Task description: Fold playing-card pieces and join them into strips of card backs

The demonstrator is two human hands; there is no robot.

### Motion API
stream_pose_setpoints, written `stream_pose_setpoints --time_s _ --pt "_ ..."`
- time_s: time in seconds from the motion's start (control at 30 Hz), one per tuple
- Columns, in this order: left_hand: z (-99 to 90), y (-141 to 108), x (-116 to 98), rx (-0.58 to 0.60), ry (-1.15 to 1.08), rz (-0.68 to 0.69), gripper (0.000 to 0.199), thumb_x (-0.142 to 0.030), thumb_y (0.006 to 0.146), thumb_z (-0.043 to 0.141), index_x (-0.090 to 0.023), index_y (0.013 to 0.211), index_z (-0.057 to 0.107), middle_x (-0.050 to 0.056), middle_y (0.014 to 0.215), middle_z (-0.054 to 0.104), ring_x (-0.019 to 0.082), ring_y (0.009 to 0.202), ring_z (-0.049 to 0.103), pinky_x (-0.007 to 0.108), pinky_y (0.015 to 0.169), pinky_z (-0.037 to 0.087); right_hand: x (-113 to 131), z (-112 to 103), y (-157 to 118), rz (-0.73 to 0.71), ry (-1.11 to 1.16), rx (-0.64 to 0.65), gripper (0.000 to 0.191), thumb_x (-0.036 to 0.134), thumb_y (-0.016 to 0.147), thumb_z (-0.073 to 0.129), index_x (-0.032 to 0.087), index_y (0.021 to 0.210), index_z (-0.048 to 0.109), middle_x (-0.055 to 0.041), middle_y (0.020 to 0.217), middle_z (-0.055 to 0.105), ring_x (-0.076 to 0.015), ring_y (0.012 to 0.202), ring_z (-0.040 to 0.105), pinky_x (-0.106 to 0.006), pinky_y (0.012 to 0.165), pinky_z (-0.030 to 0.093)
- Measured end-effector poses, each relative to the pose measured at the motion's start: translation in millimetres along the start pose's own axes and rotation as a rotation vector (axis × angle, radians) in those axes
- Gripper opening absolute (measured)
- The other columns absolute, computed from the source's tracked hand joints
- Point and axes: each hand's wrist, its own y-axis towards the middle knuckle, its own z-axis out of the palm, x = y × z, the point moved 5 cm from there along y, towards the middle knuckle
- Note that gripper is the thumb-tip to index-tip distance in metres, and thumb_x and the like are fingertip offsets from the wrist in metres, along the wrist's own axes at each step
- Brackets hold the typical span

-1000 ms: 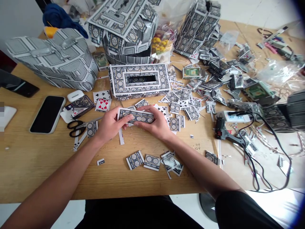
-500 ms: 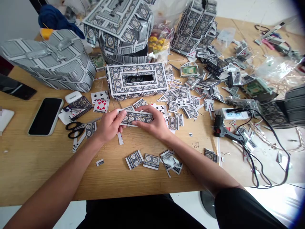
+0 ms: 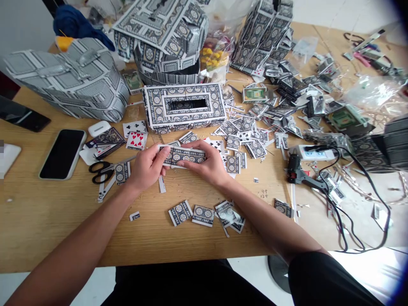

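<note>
A narrow strip of joined playing cards (image 3: 188, 156), patterned backs up, is held level between my two hands above the table. My left hand (image 3: 148, 167) pinches its left end, thumb on top. Around the right end my right hand (image 3: 208, 162) is closed, with the thumb along the near edge and the fingers at the far edge. Just beyond the hands stands a box made of folded cards (image 3: 185, 90) with a rectangular slot in its top. Several cut card pieces (image 3: 203, 215) lie on the wood nearer to me.
Black scissors (image 3: 103, 170) and a phone (image 3: 63, 154) lie at left. A glue gun (image 3: 301, 176) with black cables and a power strip (image 3: 314, 153) are at right. Large woven-card objects (image 3: 72, 83) and heaps of folded cards (image 3: 287, 91) fill the back.
The hands and the card strip keep nearly the same pose. The whole view has shifted very slightly.
</note>
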Motion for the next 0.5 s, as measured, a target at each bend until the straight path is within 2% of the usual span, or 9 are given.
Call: stream_pose_setpoints --time_s 0.17,0.33,0.5 --pt "1.9 -0.5 1.5 -0.013 -0.033 -0.024 0.039 -0.053 0.106 0.055 -0.022 0.083 0.056 -0.003 0.057 0.062 0.010 0.039 0.058 0.018 0.035 0.043 -0.2 -0.3 0.1 0.007 -0.013 -0.001 0.042 0.044 0.078 0.092 0.026 0.113 0.076 -0.0049 0.119 0.080 -0.0268 0.115 0.073 -0.048 0.109 0.054" --pt "6.5 -0.8 5.0 0.072 -0.088 -0.039 0.037 -0.056 0.106 0.054 -0.023 0.088 0.055 -0.002 0.061 0.065 0.012 0.043 0.062 0.020 0.037 0.047 -1.1 0.1 -0.2 -0.009 0.013 0.004 0.039 0.037 0.079 0.092 0.025 0.112 0.074 -0.0046 0.117 0.079 -0.0255 0.112 0.073 -0.046 0.107 0.054" --pt "4.5 -1.6 0.8 0.077 -0.018 -0.001 0.035 -0.053 0.101 0.065 -0.023 0.086 0.055 -0.003 0.059 0.065 0.013 0.046 0.063 0.021 0.042 0.050 -1.1 1.5 0.6 -0.037 0.028 0.023 0.040 0.042 0.080 0.090 0.026 0.112 0.072 -0.0044 0.117 0.078 -0.0249 0.112 0.072 -0.045 0.107 0.053"
